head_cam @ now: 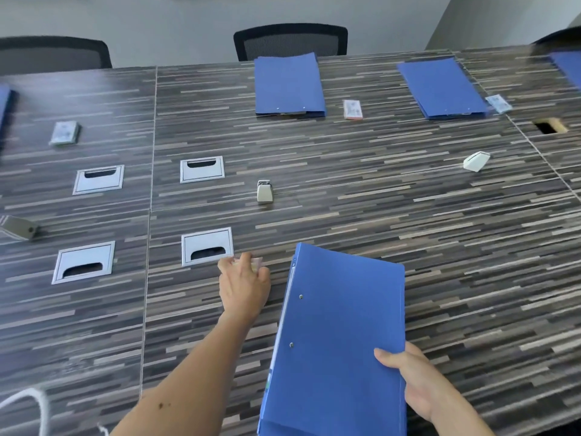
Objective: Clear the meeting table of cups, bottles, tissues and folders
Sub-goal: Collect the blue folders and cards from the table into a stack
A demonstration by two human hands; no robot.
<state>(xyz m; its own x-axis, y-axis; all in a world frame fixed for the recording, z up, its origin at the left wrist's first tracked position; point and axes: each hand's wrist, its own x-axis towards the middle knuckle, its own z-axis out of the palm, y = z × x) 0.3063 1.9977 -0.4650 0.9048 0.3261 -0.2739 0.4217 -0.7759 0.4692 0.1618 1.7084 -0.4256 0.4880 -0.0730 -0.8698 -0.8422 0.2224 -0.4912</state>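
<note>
Right grip (pixel 408 382) clamped on near corner of flat blue plastic folder stack (pixel 339 325), thumb on top; we hold stack tilted over striped dark wood-pattern bench (pixel 440 247). Left grip (pixel 243 284) curled round small white tissue packet (pixel 257 265), mostly hidden, just beside silver rectangular cable hatch (pixel 207 247). Far side: second blue folder (pixel 289 84) and third blue folder (pixel 440 88) lie flat, pale tissue pack (pixel 352 109) between them. Black mesh chair (pixel 290 40) beyond bench.
</note>
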